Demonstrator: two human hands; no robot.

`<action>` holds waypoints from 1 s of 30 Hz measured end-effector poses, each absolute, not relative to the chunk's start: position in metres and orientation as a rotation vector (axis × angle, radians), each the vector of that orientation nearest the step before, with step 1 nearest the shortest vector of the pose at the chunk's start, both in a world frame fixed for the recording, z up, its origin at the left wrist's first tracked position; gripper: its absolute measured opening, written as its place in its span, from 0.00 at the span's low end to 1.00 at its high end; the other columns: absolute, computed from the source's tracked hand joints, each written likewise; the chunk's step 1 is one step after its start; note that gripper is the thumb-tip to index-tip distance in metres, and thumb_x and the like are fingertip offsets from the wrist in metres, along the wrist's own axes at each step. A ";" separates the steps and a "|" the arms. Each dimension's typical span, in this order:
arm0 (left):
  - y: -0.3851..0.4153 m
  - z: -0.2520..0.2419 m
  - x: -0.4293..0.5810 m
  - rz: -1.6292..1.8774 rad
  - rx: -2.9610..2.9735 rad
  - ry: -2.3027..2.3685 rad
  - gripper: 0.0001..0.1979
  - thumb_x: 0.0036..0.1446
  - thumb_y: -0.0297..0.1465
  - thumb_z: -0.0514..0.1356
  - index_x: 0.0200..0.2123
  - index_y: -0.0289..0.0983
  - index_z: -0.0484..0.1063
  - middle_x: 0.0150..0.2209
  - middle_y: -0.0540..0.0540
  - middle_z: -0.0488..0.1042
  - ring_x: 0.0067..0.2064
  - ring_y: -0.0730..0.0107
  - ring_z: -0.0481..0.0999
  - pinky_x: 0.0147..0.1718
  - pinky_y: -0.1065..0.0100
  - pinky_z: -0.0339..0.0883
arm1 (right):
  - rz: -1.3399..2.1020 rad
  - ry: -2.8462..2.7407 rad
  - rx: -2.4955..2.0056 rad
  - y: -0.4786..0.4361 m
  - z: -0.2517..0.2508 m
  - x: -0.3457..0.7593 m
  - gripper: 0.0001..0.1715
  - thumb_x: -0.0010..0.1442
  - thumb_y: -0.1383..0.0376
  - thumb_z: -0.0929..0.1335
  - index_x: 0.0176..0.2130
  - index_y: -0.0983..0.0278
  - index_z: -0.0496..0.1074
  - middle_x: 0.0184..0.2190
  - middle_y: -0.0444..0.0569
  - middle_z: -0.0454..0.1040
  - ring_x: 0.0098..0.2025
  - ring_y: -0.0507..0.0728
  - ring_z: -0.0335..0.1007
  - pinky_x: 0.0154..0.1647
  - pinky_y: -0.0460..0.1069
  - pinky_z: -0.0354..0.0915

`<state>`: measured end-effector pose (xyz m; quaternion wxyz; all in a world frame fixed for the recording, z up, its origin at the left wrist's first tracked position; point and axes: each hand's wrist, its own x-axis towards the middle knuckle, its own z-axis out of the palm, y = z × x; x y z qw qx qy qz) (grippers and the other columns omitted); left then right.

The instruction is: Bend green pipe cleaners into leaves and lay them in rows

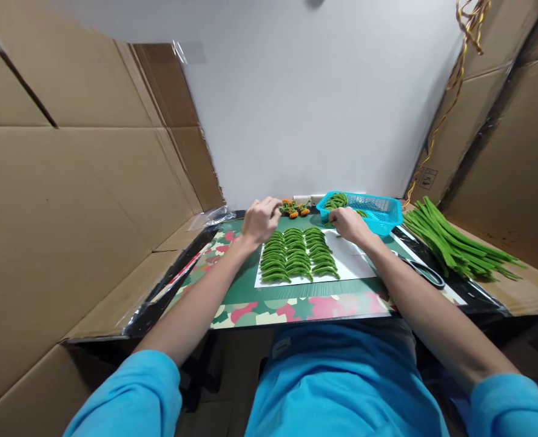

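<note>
Three columns of curved green pods (pixel 298 255), which look like chillies or beans, lie on a white sheet (pixel 355 264). My left hand (pixel 260 221) is above the sheet's far left corner, fingers curled together. It is beside several orange flowers (pixel 293 214) on green stems; whether anything is in its fingers is hidden. At the sheet's far right, my right hand (pixel 351 224) is closed in a pinch, with a bit of green showing at its fingertips, apparently a pod. Just behind that hand, a blue plastic basket (pixel 389 215) holds more green pods (pixel 336 201).
A bundle of long green stalks (pixel 450 243) lies to the right. Scissors (pixel 426 273) with dark handles rest beside my right forearm. Cardboard walls (pixel 91 182) flank the table, and a white panel (pixel 314 109) stands behind. Twisted yellow cord (pixel 453 91) hangs at right.
</note>
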<state>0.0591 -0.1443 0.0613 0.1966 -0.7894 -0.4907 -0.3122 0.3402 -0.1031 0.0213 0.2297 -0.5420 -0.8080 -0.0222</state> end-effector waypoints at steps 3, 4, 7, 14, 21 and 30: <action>-0.138 0.051 0.041 -0.903 -2.141 -1.475 0.14 0.68 0.28 0.52 0.46 0.37 0.79 0.47 0.43 0.83 0.44 0.58 0.80 0.50 0.58 0.66 | -0.098 -2.230 -1.526 -0.100 0.011 0.342 0.15 0.64 0.72 0.68 0.44 0.60 0.83 0.41 0.55 0.84 0.43 0.63 0.78 0.39 0.48 0.62; -0.137 0.047 0.038 -0.900 -2.129 -1.495 0.14 0.68 0.28 0.53 0.46 0.37 0.79 0.47 0.42 0.83 0.45 0.57 0.80 0.50 0.58 0.66 | -0.115 -2.229 -1.539 -0.099 0.009 0.343 0.15 0.65 0.72 0.68 0.44 0.60 0.83 0.41 0.55 0.84 0.44 0.63 0.78 0.39 0.49 0.62; -0.136 0.039 0.033 -0.887 -2.107 -1.572 0.14 0.67 0.28 0.53 0.45 0.37 0.80 0.47 0.42 0.84 0.45 0.55 0.80 0.51 0.57 0.67 | -0.159 -2.234 -1.592 -0.095 0.005 0.345 0.15 0.65 0.69 0.68 0.45 0.59 0.84 0.41 0.57 0.84 0.45 0.66 0.78 0.40 0.50 0.62; -0.131 0.031 0.030 -0.911 -2.089 -1.673 0.15 0.66 0.28 0.54 0.43 0.39 0.82 0.45 0.42 0.84 0.46 0.55 0.81 0.51 0.58 0.68 | -0.181 -2.267 -1.653 -0.094 -0.003 0.344 0.15 0.64 0.66 0.70 0.47 0.58 0.84 0.44 0.56 0.84 0.47 0.66 0.79 0.42 0.51 0.64; -0.135 0.033 0.030 -0.961 -2.095 -1.700 0.15 0.66 0.28 0.55 0.44 0.40 0.83 0.45 0.43 0.85 0.45 0.55 0.81 0.50 0.59 0.69 | -0.142 -2.262 -1.653 -0.099 0.001 0.348 0.18 0.62 0.67 0.71 0.50 0.55 0.84 0.47 0.52 0.85 0.49 0.65 0.80 0.42 0.50 0.65; -0.137 0.033 0.032 -0.967 -2.110 -1.703 0.15 0.65 0.27 0.54 0.41 0.39 0.82 0.43 0.42 0.85 0.44 0.54 0.81 0.49 0.58 0.70 | -0.126 -2.259 -1.580 -0.103 0.009 0.350 0.19 0.62 0.66 0.74 0.52 0.55 0.83 0.48 0.52 0.85 0.50 0.66 0.80 0.43 0.51 0.67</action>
